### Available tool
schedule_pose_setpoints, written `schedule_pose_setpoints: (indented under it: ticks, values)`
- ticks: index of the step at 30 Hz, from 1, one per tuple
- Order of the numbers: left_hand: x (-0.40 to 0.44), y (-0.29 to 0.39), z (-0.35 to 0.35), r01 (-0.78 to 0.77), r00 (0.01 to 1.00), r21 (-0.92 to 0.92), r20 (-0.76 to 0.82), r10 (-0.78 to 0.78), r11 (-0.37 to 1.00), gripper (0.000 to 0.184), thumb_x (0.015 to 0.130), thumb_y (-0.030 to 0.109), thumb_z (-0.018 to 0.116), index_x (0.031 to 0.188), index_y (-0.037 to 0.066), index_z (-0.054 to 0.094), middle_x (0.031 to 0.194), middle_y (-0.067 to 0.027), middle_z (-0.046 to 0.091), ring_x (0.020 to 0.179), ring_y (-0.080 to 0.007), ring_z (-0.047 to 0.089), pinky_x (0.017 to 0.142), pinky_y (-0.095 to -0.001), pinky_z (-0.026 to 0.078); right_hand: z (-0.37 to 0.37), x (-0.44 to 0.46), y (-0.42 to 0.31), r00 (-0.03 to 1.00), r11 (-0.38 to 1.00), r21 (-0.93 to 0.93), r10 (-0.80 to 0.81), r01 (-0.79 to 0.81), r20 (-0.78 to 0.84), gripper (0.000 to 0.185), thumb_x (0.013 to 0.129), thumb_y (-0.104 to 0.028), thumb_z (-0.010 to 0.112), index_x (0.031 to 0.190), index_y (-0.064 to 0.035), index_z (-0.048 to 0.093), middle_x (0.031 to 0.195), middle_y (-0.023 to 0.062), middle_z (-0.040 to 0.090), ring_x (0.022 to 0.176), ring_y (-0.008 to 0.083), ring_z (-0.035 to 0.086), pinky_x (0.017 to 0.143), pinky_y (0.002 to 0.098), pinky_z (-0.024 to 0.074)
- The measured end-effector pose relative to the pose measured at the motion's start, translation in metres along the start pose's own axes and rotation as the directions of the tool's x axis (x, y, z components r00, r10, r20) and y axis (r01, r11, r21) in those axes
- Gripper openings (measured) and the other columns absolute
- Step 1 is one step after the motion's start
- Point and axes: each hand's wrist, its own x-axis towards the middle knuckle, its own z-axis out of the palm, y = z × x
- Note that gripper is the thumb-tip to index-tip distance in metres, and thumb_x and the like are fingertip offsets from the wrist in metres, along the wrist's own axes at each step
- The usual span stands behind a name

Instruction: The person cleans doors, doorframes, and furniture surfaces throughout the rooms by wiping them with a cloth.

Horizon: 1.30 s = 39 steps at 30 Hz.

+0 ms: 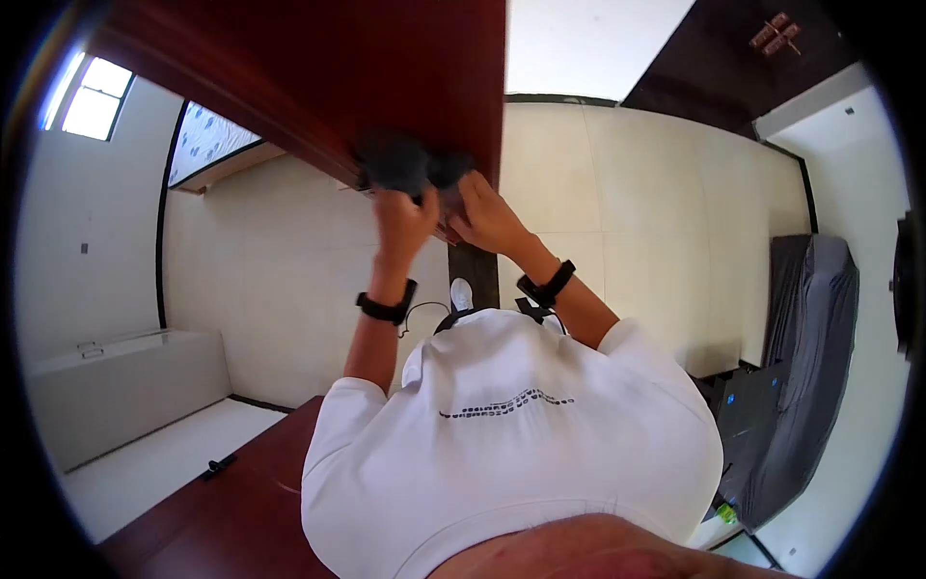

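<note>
A dark grey cloth (394,162) lies against the edge of a dark red wooden door (386,68). My left hand (403,220) has its fingers wrapped round the lower part of the cloth. Just to the right, my right hand (490,214) grips another dark part of the cloth, near the door's right side. Whether the two dark parts are one piece cannot be seen. Both wrists wear black bands. The fingertips are partly hidden by the cloth.
Pale floor tiles (656,183) spread on both sides of the door. A grey-covered object (815,328) stands at the right. At the lower left are a white cabinet (125,386) and a red wooden panel (231,502). A patterned bed (207,145) is at the upper left.
</note>
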Motion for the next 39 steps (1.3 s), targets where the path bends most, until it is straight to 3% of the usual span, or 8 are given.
schedule_pose_setpoints:
  ticks: [5, 11, 16, 19, 24, 26, 28, 39]
  values:
    - [0.047, 0.018, 0.003, 0.051, 0.989, -0.058, -0.132, -0.058, 0.997, 0.009, 0.087, 0.008, 0.060, 0.089, 0.000, 0.062, 0.082, -0.0160, 0.062, 0.075, -0.0370, 0.057, 0.076, -0.0406, 0.046, -0.020, 0.022, -0.011, 0.973, 0.994, 0.009, -0.109, 0.113, -0.203, 0.051, 0.078, -0.009, 0.061, 0.124, 0.0023, 0.042, 0.110, 0.0248, 0.050, 0.099, 0.0422, 0.054, 0.081, 0.0451, 0.0490]
    - [-0.015, -0.013, 0.048, -0.156, 0.941, 0.139, 0.322, 0.104, 0.978, 0.024, 0.088, 0.012, 0.060, 0.109, 0.001, 0.059, 0.114, -0.0222, 0.057, 0.105, -0.0421, 0.052, 0.088, -0.0517, 0.043, 0.026, -0.025, 0.038, 0.993, 0.988, 0.112, 0.112, -0.108, -0.036, 0.054, 0.077, -0.009, 0.061, 0.126, 0.0010, 0.039, 0.107, 0.0254, 0.050, 0.096, 0.0437, 0.055, 0.080, 0.0474, 0.0494]
    - [-0.070, -0.014, 0.059, -0.207, 0.941, 0.317, 0.322, 0.100, 0.925, 0.030, 0.086, 0.014, 0.062, 0.111, -0.001, 0.058, 0.116, -0.0262, 0.057, 0.108, -0.0451, 0.052, 0.089, -0.0534, 0.042, 0.030, -0.052, 0.035, 0.982, 0.983, 0.014, 0.179, -0.181, 0.060, 0.054, 0.078, -0.012, 0.063, 0.124, 0.0033, 0.039, 0.108, 0.0293, 0.046, 0.098, 0.0487, 0.051, 0.080, 0.0496, 0.0483]
    - [-0.070, -0.003, 0.044, 0.170, 0.953, 0.088, 0.239, -0.186, 0.982, 0.033, 0.083, 0.012, 0.065, 0.112, -0.001, 0.057, 0.110, -0.0250, 0.059, 0.099, -0.0437, 0.055, 0.086, -0.0507, 0.043, -0.001, -0.029, -0.001, 0.977, 0.979, 0.010, 0.205, -0.205, -0.058, 0.048, 0.079, -0.014, 0.065, 0.119, 0.0022, 0.044, 0.109, 0.0308, 0.045, 0.102, 0.0484, 0.048, 0.080, 0.0502, 0.0481]
    - [-0.003, 0.014, -0.012, 0.134, 0.984, 0.078, -0.129, -0.124, 0.988, 0.027, 0.079, 0.008, 0.068, 0.103, 0.000, 0.060, 0.101, -0.0205, 0.061, 0.091, -0.0412, 0.056, 0.084, -0.0452, 0.043, -0.045, 0.038, -0.073, 0.912, 0.939, -0.222, -0.317, 0.263, -0.259, 0.050, 0.079, -0.015, 0.065, 0.123, -0.0014, 0.046, 0.110, 0.0262, 0.048, 0.096, 0.0415, 0.051, 0.080, 0.0464, 0.0501]
    - [0.005, -0.005, -0.014, 0.165, 0.976, 0.055, -0.152, -0.155, 0.985, 0.032, 0.079, 0.006, 0.068, 0.108, -0.001, 0.058, 0.107, -0.0189, 0.060, 0.098, -0.0389, 0.054, 0.089, -0.0451, 0.041, -0.031, 0.050, -0.067, 0.941, 0.952, -0.179, -0.282, 0.249, -0.189, 0.054, 0.081, -0.016, 0.064, 0.128, 0.0002, 0.043, 0.110, 0.0266, 0.052, 0.097, 0.0427, 0.054, 0.081, 0.0439, 0.0506]
    - [-0.002, -0.011, -0.016, 0.198, 0.971, 0.015, -0.141, -0.194, 0.980, 0.037, 0.079, 0.005, 0.067, 0.113, -0.001, 0.056, 0.113, -0.0173, 0.058, 0.105, -0.0367, 0.052, 0.095, -0.0449, 0.038, -0.002, 0.055, -0.047, 0.987, 0.956, 0.281, -0.042, 0.085, -0.157, 0.060, 0.083, -0.016, 0.063, 0.134, 0.0016, 0.037, 0.114, 0.0292, 0.054, 0.102, 0.0438, 0.056, 0.084, 0.0431, 0.0501]
    - [-0.094, -0.093, -0.002, 0.377, 0.923, 0.262, -0.027, -0.384, 0.888, 0.043, 0.073, 0.010, 0.074, 0.112, 0.001, 0.058, 0.118, -0.0210, 0.056, 0.111, -0.0423, 0.050, 0.098, -0.0476, 0.039, 0.064, 0.006, 0.020, 0.953, 0.995, -0.035, 0.100, -0.094, 0.287, 0.066, 0.084, -0.013, 0.060, 0.140, 0.0041, 0.029, 0.130, 0.0316, 0.046, 0.120, 0.0447, 0.047, 0.102, 0.0447, 0.0405]
